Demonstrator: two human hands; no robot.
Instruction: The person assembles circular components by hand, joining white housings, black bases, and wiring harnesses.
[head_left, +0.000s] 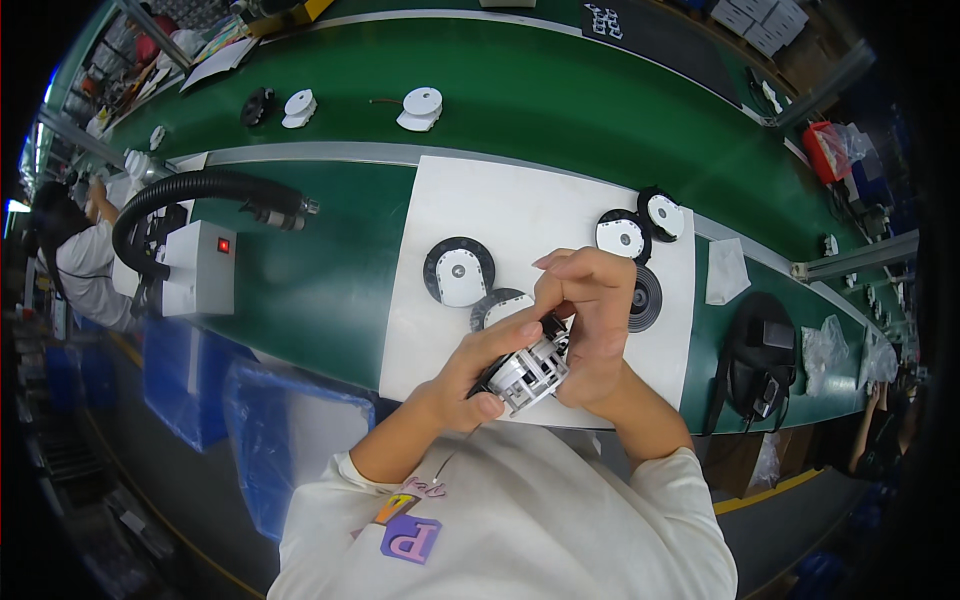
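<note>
Close to my body I hold a small mechanical assembly (527,377), with silvery and white parts showing and a black edge. My left hand (465,372) is closed around its left side, thumb near the lower end. The fingers of my right hand (597,315) bend over its upper right end and press at a black part there; the fingertips are partly hidden. Just beyond the hands, a black-and-white round part (502,308) lies partly covered. Another such disc (459,272) is to its left. A black ringed disc (645,300) shows beside my right hand.
A white sheet (400,350) covers the bench middle, with two more discs (622,234) at its far right. To the left stands a white box (200,268) with a black flexible hose (215,185). A black bag (757,355) lies right. White parts (421,108) rest on the green belt.
</note>
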